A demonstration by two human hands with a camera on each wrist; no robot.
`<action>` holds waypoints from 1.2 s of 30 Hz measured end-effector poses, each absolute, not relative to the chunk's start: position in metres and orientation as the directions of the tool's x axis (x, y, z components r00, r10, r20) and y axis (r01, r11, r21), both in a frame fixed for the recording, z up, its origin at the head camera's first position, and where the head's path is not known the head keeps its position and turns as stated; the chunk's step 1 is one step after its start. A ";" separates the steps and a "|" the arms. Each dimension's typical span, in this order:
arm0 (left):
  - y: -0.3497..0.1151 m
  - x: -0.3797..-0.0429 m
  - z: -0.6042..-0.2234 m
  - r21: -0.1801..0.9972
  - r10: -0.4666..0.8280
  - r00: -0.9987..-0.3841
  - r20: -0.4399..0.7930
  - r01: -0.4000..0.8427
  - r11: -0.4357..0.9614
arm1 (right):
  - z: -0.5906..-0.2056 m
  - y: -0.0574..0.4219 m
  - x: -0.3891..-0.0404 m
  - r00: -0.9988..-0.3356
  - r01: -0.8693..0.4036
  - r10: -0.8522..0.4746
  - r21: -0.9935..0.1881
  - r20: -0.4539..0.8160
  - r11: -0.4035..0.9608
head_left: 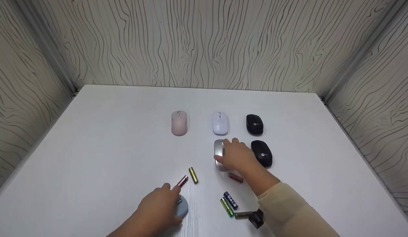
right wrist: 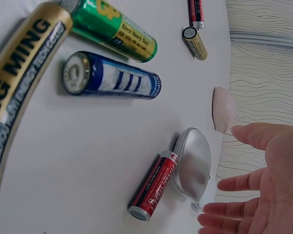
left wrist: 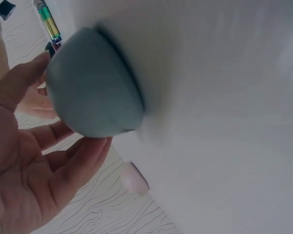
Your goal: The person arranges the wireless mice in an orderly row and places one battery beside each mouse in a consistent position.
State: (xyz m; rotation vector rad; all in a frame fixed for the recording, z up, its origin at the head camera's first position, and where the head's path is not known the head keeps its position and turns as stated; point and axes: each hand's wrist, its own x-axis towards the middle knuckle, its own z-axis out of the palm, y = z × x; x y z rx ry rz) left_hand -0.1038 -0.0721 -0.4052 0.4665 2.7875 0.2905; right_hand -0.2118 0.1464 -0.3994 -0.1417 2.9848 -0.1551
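Observation:
A blue-grey computer mouse (left wrist: 93,85) is held at the near side of the table by my left hand (head_left: 158,207), thumb on one side and fingers on the other. In the head view, that hand hides much of the mouse. My right hand (head_left: 238,156) hovers at a silver mouse (head_left: 219,149), its fingers spread and nearly straight. The right wrist view shows this hand apart from the silver mouse, holding nothing. Close to the silver mouse lies a red battery (right wrist: 154,187). Another red battery (head_left: 183,180) and a gold one (head_left: 193,175) lie just beyond my left hand.
Farther back stand a pink mouse (head_left: 179,123), a white mouse (head_left: 220,123) and a black mouse (head_left: 255,124). A second black mouse (head_left: 262,153) is beside my right hand. Blue (head_left: 230,200), green (head_left: 227,207) and gold-black (head_left: 243,215) batteries lie near my right sleeve.

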 end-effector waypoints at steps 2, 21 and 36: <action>-0.071 -0.104 -0.408 0.241 0.340 -0.903 -0.264 0.279 0.929 | -0.400 0.146 -0.211 -0.984 -0.086 -0.101 -0.111 -0.143 0.990; -0.082 -0.101 -0.401 0.269 0.315 -0.897 -0.311 0.235 0.934 | -0.400 0.149 -0.207 -0.985 -0.083 -0.101 -0.132 -0.138 0.988; -0.096 -0.149 -0.376 0.372 0.224 -0.936 -0.273 0.112 0.921 | -0.399 0.151 -0.207 -0.984 -0.068 -0.090 -0.138 -0.154 0.988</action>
